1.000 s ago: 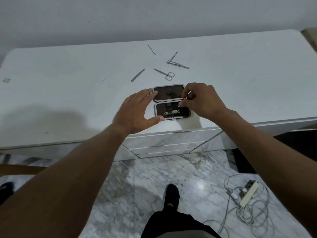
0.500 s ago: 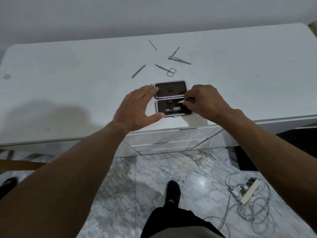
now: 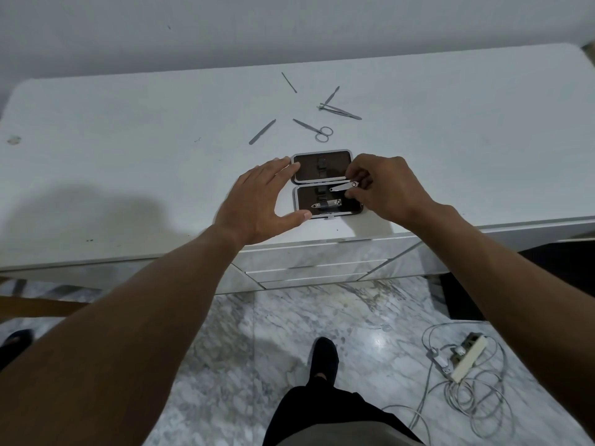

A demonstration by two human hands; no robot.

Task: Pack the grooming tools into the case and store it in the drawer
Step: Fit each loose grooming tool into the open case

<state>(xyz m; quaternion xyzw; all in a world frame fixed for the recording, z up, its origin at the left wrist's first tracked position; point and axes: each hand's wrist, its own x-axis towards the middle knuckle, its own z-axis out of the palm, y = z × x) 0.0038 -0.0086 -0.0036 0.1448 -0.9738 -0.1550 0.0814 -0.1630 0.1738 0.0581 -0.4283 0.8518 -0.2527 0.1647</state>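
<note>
A dark grooming case [image 3: 309, 201] lies open flat near the front edge of the white table [image 3: 128, 162]. One nail clipper [image 3: 326, 205] sits strapped in its near half. My right hand [image 3: 383, 188] pinches a second nail clipper [image 3: 343, 187] over the case's hinge line. My left hand [image 3: 260, 201] is spread against the case's left side, fingers apart, thumb at the near corner. Behind the case lie small scissors [image 3: 314, 129], a file [image 3: 262, 132], a thin probe [image 3: 289, 82], tweezers [image 3: 341, 111] and a pusher [image 3: 331, 96].
Drawer fronts [image 3: 315, 262] sit just below the table edge under the case. On the marble floor at the right lies a power strip with tangled cables [image 3: 463, 358]. My foot [image 3: 325, 355] stands on the floor below.
My right hand has lifted slightly and turned the second clipper, so it now shows clearly above the case's near half. My left hand has stayed against the case.
</note>
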